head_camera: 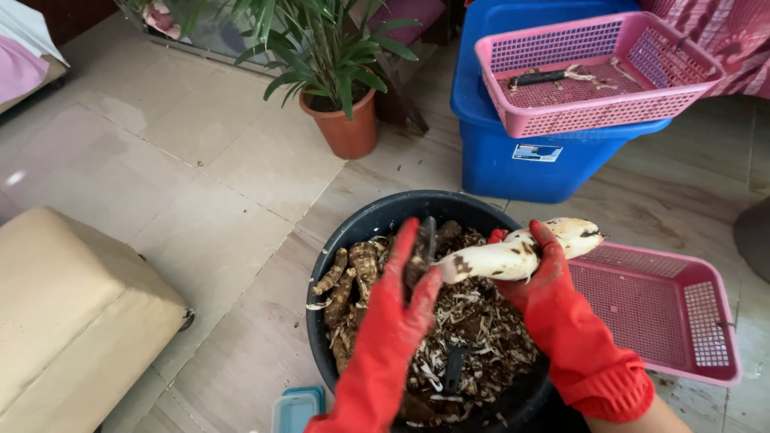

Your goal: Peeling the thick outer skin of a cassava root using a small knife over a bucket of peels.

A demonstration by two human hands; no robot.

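Over the middle of the tiled floor (200,184), a round black tub (377,220) sits directly below the camera, its near rim cut off by the lower edge of the view. Open floor spreads to the left and up toward a potted plant (341,112) in a terracotta pot, which stands well apart from the tub. A tan cushioned seat (72,321) fills the lower left corner, with a strip of bare tile between it and the tub. Behind the tub stands a blue plastic bin (521,160) with a pink basket (593,72) resting across its top. A second pink basket (666,309) lies on the floor just beside the tub's right rim, so room on that side is tight. A pale blue lidded container (295,409) peeks in at the bottom edge, close to the tub's left side.

Inside the tub lie unpeeled brown roots (349,285) along the left wall and a heap of peelings (473,329) over the rest.

Both hands wear red rubber gloves. The right hand (537,269) is curled firmly around a long, mostly peeled whitish root (513,252), held roughly level above the tub's right half, with its far end reaching out over the rim toward the floor basket. The left hand (405,293) is closed around a dark-handled peeler (427,240), whose tip stands up just beside the root's near end; whether the blade touches the root cannot be made out.
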